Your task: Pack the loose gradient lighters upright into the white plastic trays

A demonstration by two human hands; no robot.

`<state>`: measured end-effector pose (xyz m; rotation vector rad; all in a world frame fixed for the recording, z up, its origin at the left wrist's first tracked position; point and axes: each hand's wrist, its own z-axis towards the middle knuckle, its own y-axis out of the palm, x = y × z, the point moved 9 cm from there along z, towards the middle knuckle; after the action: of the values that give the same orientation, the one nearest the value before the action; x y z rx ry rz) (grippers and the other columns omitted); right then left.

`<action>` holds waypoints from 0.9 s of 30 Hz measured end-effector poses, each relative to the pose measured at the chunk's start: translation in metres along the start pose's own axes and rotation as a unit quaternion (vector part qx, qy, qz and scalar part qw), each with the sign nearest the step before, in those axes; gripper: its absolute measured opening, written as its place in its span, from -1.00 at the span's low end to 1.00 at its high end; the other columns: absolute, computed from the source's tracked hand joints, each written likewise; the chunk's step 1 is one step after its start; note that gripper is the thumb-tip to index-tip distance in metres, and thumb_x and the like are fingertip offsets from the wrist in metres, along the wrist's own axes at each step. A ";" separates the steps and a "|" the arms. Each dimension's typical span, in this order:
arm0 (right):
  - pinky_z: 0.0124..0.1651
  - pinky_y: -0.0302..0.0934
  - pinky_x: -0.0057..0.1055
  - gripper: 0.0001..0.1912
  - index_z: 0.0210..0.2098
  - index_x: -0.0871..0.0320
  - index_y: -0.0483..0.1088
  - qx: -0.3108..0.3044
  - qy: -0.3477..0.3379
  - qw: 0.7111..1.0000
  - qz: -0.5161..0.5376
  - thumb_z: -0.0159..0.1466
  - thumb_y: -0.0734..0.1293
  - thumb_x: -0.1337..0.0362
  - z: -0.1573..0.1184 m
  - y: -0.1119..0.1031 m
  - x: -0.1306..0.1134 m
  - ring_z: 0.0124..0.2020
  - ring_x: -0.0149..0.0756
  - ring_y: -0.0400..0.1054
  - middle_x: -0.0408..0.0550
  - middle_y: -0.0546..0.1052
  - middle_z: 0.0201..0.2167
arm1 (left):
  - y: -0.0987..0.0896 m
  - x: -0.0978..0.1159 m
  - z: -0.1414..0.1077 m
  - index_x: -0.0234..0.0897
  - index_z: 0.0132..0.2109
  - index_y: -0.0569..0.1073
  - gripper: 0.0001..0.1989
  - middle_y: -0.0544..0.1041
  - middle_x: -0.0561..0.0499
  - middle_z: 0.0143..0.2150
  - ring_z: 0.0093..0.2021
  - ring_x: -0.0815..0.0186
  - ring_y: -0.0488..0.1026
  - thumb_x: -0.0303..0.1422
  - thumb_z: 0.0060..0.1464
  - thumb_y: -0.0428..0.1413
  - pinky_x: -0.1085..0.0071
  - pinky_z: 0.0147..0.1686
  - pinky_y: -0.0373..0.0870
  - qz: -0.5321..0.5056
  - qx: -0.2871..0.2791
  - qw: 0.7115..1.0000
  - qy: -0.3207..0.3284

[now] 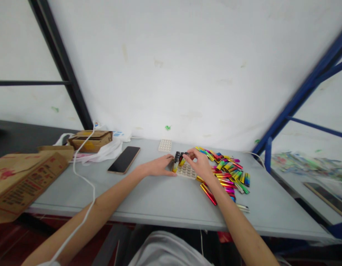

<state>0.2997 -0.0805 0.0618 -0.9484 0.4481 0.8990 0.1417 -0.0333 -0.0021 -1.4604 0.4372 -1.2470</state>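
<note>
A white grid tray (187,171) lies on the grey table, with rows of small round-edged slots. Along its left side stands a row of shiny gold lighters (175,166) with black tops. My left hand (161,165) curves around that left side, fingers at the back and thumb near the front corner, gripping the tray. Over the tray, my right hand (198,162) has its thumb and fingertips closed on another black-topped yellow lighter (182,161), which leans beside the row. My fingers partly hide its upper end.
Loose metallic coloured casings (229,171) lie heaped right of the tray, around my right forearm. A second white tray (165,145) rests near the wall. At left are a phone (123,159), cardboard boxes (90,141) and a white cable (91,184) crossing my left forearm.
</note>
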 end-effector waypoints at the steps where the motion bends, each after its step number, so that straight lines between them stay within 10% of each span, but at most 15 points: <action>1: -0.17 0.33 -0.26 -0.67 -0.26 0.07 0.45 -0.006 -0.005 1.000 -0.015 0.34 0.39 -0.07 0.000 0.001 -0.001 -0.35 -0.18 0.43 -0.07 0.57 -0.43 | 0.000 0.000 0.000 -0.29 0.33 0.33 -0.30 0.38 -0.25 0.35 0.34 -0.03 0.34 0.04 0.24 0.27 0.17 0.38 0.24 -0.002 0.001 1.000 0.002; 27: -0.29 0.12 -0.39 -0.70 -0.40 0.07 0.54 -0.152 -0.045 0.973 -0.165 0.41 0.43 0.07 -0.005 0.034 0.015 -0.45 -0.26 0.39 -0.10 0.59 -0.48 | 0.002 -0.003 0.001 -0.29 0.34 0.35 -0.29 0.39 -0.28 0.35 0.34 -0.07 0.35 -0.01 0.21 0.31 0.10 0.39 0.25 -0.014 0.001 1.000 -0.001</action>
<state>0.2807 -0.0684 0.0318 -1.2142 0.0680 0.7115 0.1421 -0.0310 -0.0047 -1.4701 0.4157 -1.2680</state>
